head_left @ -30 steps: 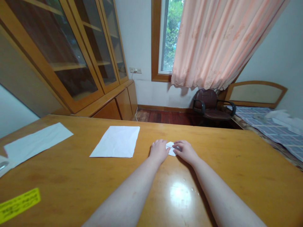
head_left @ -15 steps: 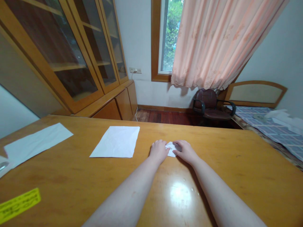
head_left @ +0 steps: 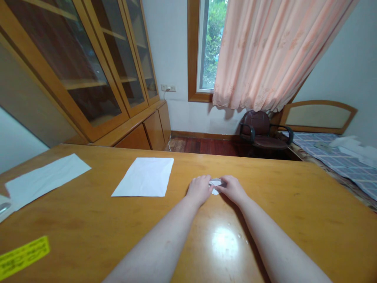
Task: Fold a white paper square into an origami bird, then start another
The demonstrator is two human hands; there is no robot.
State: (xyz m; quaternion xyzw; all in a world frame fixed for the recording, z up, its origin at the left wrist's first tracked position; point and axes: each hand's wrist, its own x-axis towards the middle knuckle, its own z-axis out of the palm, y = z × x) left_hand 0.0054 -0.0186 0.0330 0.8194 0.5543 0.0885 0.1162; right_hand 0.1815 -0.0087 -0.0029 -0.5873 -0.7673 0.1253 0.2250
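A small folded piece of white paper (head_left: 215, 184) lies on the glossy wooden table (head_left: 265, 220), a little past its middle. My left hand (head_left: 199, 189) rests against the paper's left side with curled fingers pinching its edge. On the right side, my right hand (head_left: 233, 188) does the same, fingertips pressed on the paper. Both hands nearly meet over it, so only a narrow sliver of paper shows between them.
A flat white sheet (head_left: 145, 177) lies left of my hands. A longer white sheet (head_left: 44, 179) sits at the table's left edge, a yellow label (head_left: 23, 255) near the front left. Beyond the table stand a glass-door cabinet (head_left: 88, 70), an office chair (head_left: 260, 131) and a bed (head_left: 344, 157).
My hands have closed in on the small paper, covering more of it. The paper looks folded smaller than a second ago.
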